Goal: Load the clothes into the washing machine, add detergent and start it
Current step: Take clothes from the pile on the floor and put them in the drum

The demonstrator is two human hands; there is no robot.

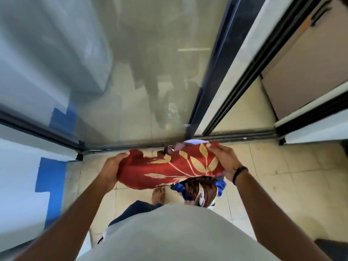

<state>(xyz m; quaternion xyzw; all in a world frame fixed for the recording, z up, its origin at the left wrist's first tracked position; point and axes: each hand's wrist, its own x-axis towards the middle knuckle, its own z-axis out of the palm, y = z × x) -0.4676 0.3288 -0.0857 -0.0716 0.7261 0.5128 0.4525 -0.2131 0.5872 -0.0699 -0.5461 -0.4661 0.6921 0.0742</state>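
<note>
My left hand (111, 166) and right hand (224, 162) grip a clothes bundle (169, 168) wrapped in red leaf-print cloth, above the tiled floor (273, 176). No washing machine visible; loading, detergent and starting all remain.

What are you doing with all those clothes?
A person is carrying a bundle of laundry with both hands. The left hand grips one end of a red cloth with gold leaves, and the right hand holds the other end. More clothes, blue and brown, hang underneath. The person stands barefoot on a tiled floor, right at a glass sliding door. No washing machine can be made out clearly yet.
</note>
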